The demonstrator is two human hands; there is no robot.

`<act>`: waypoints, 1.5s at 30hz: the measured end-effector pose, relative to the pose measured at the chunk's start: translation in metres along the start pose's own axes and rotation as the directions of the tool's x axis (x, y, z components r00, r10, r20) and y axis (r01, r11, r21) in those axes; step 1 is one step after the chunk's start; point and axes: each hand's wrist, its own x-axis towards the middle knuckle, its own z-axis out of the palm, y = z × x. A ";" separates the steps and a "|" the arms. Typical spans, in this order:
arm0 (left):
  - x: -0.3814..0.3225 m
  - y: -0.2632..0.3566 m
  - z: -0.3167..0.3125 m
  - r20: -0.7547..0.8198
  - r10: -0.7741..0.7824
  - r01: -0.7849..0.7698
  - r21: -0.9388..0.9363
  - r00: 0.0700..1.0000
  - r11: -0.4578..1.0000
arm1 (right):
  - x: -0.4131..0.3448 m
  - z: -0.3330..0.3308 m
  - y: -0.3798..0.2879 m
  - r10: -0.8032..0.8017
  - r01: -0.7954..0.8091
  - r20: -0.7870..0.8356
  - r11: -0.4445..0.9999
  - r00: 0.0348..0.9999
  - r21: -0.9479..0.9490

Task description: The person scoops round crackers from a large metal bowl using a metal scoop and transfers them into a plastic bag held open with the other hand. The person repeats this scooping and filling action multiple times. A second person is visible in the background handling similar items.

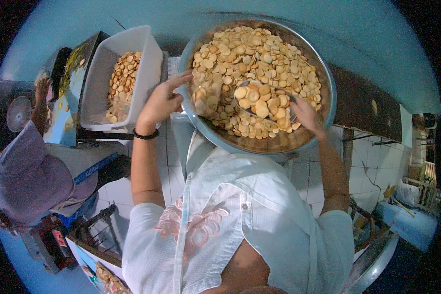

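A large round metal basin (330,84) in front of me holds a heap of small round, flat, pale-brown biscuits (257,47). My right hand (307,114) grips a metal scoop (239,103) loaded with biscuits, low over the right half of the basin. At the basin's left rim is my left hand (165,97), its thumb and index finger apart. Something clear and blurred, perhaps a plastic bag, shows beside its fingertips inside the basin; whether the hand pinches it is hard to see. Left of that hand, a translucent plastic bin (150,73) holds more biscuits along its right side.
A co-worker in a purple garment (29,176) is at the far left, a hand near a dark container. Between that person and the bin is a stained box-like surface (68,103). A dark brown table (367,99) extends right of the basin. A blue container (408,220) stands lower right.
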 end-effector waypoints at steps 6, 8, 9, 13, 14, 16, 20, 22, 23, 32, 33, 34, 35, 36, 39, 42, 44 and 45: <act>0.006 0.012 0.037 -0.005 -0.099 0.096 -0.171 0.995 0.981 | 0.006 -0.071 -0.140 -0.006 0.028 0.075 0.956 0.997 -0.294; 0.015 0.013 0.051 -0.069 0.068 -0.061 0.101 0.995 0.993 | 0.016 -0.068 -0.174 -0.104 0.135 0.095 0.895 0.990 -0.426; 0.019 0.013 0.058 -0.076 0.145 -0.121 0.259 0.987 0.958 | 0.020 -0.065 -0.186 -0.228 0.231 0.072 0.819 0.971 -0.526; 0.029 0.013 0.086 -0.065 0.268 -0.232 0.332 0.961 0.914 | 0.039 -0.046 -0.212 -0.192 0.230 0.162 0.420 0.968 -0.878; 0.029 0.014 0.089 -0.076 0.259 -0.231 0.264 0.963 0.936 | 0.038 -0.045 -0.217 -0.257 0.277 0.183 0.399 0.949 -0.874; 0.032 0.017 0.085 -0.112 0.309 -0.262 0.308 0.945 0.915 | 0.030 -0.049 -0.228 -0.295 0.297 0.200 0.335 0.934 -0.894; 0.023 0.026 0.043 -0.069 -0.092 0.080 -0.156 0.993 0.985 | -0.002 -0.068 -0.255 -0.273 0.073 -0.059 0.450 0.960 -0.890; 0.014 0.032 0.005 -0.224 -0.143 0.101 -0.189 0.964 0.977 | -0.014 -0.074 -0.255 -0.164 -0.150 -0.264 0.501 0.951 -0.852; 0.005 0.035 -0.012 -0.365 -0.087 -0.007 -0.247 0.927 0.969 | -0.015 -0.073 -0.249 -0.136 -0.179 -0.283 0.507 0.950 -0.843; -0.045 -0.020 -0.109 -0.930 0.139 -0.347 0.013 0.341 0.938 | 0.012 0.019 -0.051 0.064 -0.115 -0.097 0.648 0.993 -0.753; -0.042 -0.046 -0.108 -0.936 0.144 -0.250 0.063 0.320 0.966 | 0.016 0.031 -0.034 0.253 -0.214 -0.075 0.584 0.965 -0.783; -0.038 -0.073 -0.109 -0.941 0.179 -0.144 0.142 0.287 0.979 | 0.020 0.044 -0.019 0.161 -0.172 -0.091 0.614 0.983 -0.771; -0.032 -0.100 -0.110 -0.909 0.304 0.043 0.329 0.285 0.943 | 0.025 0.063 -0.008 0.068 -0.128 -0.111 0.639 0.992 -0.758; -0.030 -0.123 -0.110 -0.887 0.349 0.279 0.432 0.301 0.858 | 0.029 0.078 0.001 0.020 -0.115 -0.135 0.651 0.991 -0.750; -0.036 -0.168 -0.089 -0.790 -0.457 0.071 -0.472 0.409 0.879 | 0.039 0.123 0.007 0.070 -0.107 -0.080 0.639 0.994 -0.762; -0.034 -0.176 -0.062 -0.951 -0.005 0.323 0.100 0.308 0.941 | 0.029 0.142 -0.001 0.033 -0.041 -0.024 0.696 0.999 -0.717; -0.031 -0.178 -0.034 -0.909 0.162 0.292 0.286 0.384 0.913 | 0.012 0.138 -0.006 -0.034 0.040 0.023 0.684 0.999 -0.729; -0.030 -0.181 -0.019 -0.857 0.274 0.235 0.402 0.436 0.885 | 0.004 0.132 -0.008 -0.066 0.077 0.043 0.676 0.997 -0.733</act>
